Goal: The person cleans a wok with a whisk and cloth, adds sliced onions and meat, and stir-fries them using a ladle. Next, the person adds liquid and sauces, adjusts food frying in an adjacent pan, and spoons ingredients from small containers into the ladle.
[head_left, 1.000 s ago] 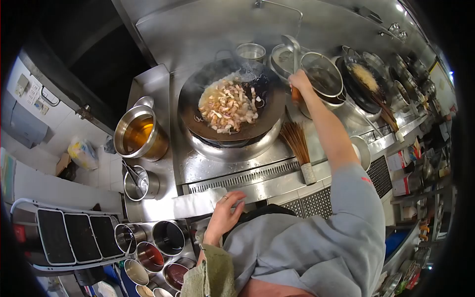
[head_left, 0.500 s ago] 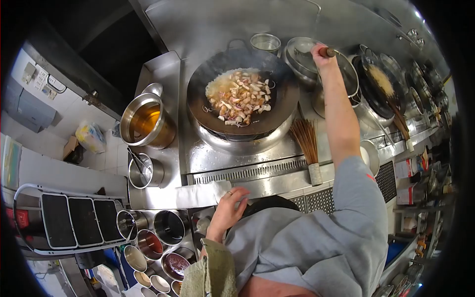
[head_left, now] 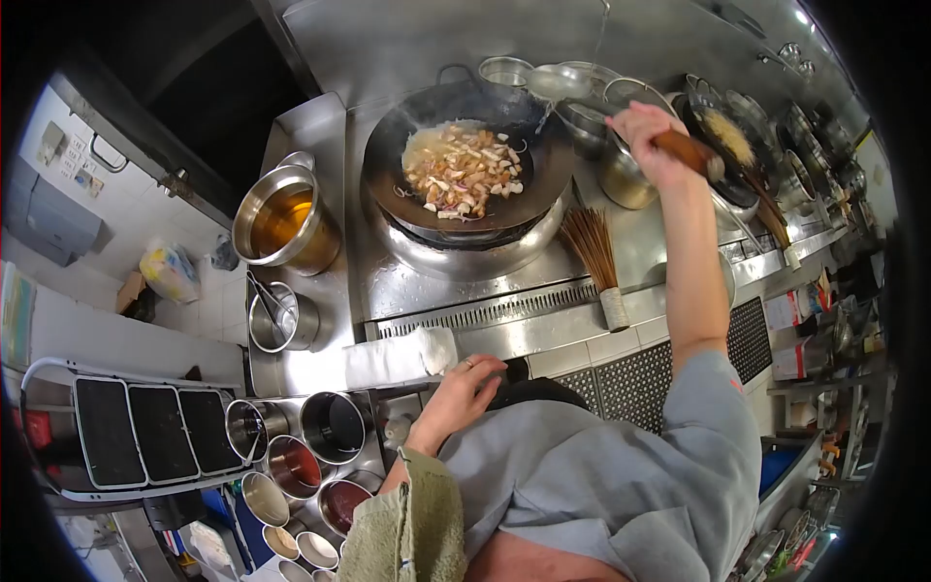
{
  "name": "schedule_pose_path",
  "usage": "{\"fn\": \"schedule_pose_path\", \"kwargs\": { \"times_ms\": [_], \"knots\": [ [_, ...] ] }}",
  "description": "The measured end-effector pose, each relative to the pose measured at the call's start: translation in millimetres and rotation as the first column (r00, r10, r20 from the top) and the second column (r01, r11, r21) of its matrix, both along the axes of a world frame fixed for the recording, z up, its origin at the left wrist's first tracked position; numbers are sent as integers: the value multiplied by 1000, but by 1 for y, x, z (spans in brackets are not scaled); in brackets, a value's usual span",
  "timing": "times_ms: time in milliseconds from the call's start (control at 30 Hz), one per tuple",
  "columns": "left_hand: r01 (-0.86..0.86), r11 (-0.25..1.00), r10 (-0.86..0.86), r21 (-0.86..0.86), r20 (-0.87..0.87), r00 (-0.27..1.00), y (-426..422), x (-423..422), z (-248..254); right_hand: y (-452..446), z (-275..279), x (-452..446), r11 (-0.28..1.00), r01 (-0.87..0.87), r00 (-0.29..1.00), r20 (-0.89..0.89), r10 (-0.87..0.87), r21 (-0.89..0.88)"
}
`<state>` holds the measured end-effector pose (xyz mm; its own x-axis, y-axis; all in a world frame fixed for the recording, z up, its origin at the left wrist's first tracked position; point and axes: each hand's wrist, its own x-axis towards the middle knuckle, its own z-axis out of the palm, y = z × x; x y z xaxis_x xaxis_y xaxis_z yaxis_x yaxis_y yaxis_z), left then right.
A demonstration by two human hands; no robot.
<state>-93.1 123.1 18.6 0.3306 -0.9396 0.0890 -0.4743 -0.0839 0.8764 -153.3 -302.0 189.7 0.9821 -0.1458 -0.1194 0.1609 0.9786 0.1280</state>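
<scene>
My right hand (head_left: pixel 652 141) is wrapped round the wooden handle of a ladle (head_left: pixel 560 83). The ladle's metal bowl is up at the wok's far right edge, over the basins. In the wok (head_left: pixel 548 184) sits a heap of chopped pale and brown pieces (head_left: pixel 465 170) with sliced onion and liquid, steaming slightly. Low in front of my body is my left hand (head_left: pixel 464 396), holding nothing, its fingers loosely bent and apart. It is beside the end of a folded white cloth (head_left: pixel 402 357) on the counter edge.
A bamboo brush (head_left: pixel 593 257) lies right of the wok. On the left stand a pot of amber liquid (head_left: pixel 325 238) and a steel pot with tongs (head_left: pixel 303 325). Several sauce containers (head_left: pixel 333 427) fill the lower left. A second pan (head_left: pixel 727 141) is at the right.
My right hand has come nearer and slightly right, bringing the ladle's bowl from the basin towards the wok's edge. My left hand stays low near the cloth.
</scene>
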Motion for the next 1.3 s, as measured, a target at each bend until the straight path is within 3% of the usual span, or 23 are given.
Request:
{"fn": "schedule_pose_path", "kwargs": {
  "times_ms": [100,233,300,333,367,400,433,533,600,633,700,733,800,833,867,900,933,967,1033,1100,1167,1200,1300],
  "knots": [
    [1,1000,-1,22,-12,1000,6,-1,0,38,-13,-22,996,3,989,-144,-15,-88],
    [-15,1000,15,9,-12,1000,7,2,-3,63,-44,-42,885,-135,944,-328,-21,-445],
    [-23,1000,23,6,-18,1000,5,3,-3,75,-57,-49,508,-243,910,-375,-175,-827],
    [-37,999,37,10,-23,999,3,4,-1,81,-52,-47,415,-314,848,-449,-282,-854],
    [-50,999,51,14,-28,998,0,5,0,74,-55,-43,415,-316,848,-450,-279,-853],
    [-54,998,54,15,-30,998,-4,6,0,59,-61,-37,229,-348,827,-412,-381,-909],
    [-64,998,65,17,-53,996,-7,7,0,41,-69,-30,36,-384,808,-355,-471,-923],
    [-79,997,79,4,-53,995,-17,9,-6,-39,-89,17,34,-366,760,-319,-566,-930],
    [-81,997,80,-10,-29,996,-26,10,-6,-93,-112,59,-169,-459,666,-212,-715,-872],
    [-98,995,98,9,-35,995,-31,10,-3,-124,-126,81,-166,-460,673,-221,-706,-872],
    [-133,990,135,41,-41,990,-38,9,2,-174,-150,118,-229,-780,462,-291,-837,-582],
    [-158,987,159,28,-41,986,-41,8,3,-180,-151,127,-233,-779,474,-303,-827,-583],
    [-188,982,189,24,-41,981,-42,8,3,-192,-149,138,-24,-652,511,-416,-752,-757],
    [-209,978,210,23,-40,977,-42,7,3,-197,-155,140,-22,-655,514,-424,-746,-756],
    [-229,973,229,17,-39,973,-43,8,2,-208,-164,143,256,-251,647,-358,-673,-934],
    [-233,972,234,24,-43,971,-41,6,1,-213,-169,143,518,188,734,-231,-638,-834],
    [-249,968,251,41,-54,966,-38,6,0,-222,-168,143,681,338,744,-259,-616,-649],
    [-265,963,268,55,-63,961,-35,6,-2,-231,-167,144,685,336,745,-263,-614,-647],
    [-263,963,267,62,-71,961,-29,7,-7,-251,-169,143,830,397,842,-204,-499,-393],
    [-257,964,261,63,-77,962,-23,12,-7,-250,-157,140,826,431,847,-155,-509,-363],
    [-236,969,241,70,-75,968,-16,15,-6,-249,-144,134,853,477,856,-108,-506,-211],
    [-236,969,242,70,-77,967,-12,19,-6,-293,-158,138,937,337,937,-59,-343,-93],
    [-228,971,232,70,-44,972,-3,31,-6,-256,-119,123,954,299,953,-49,-300,-19]
  ]
}}
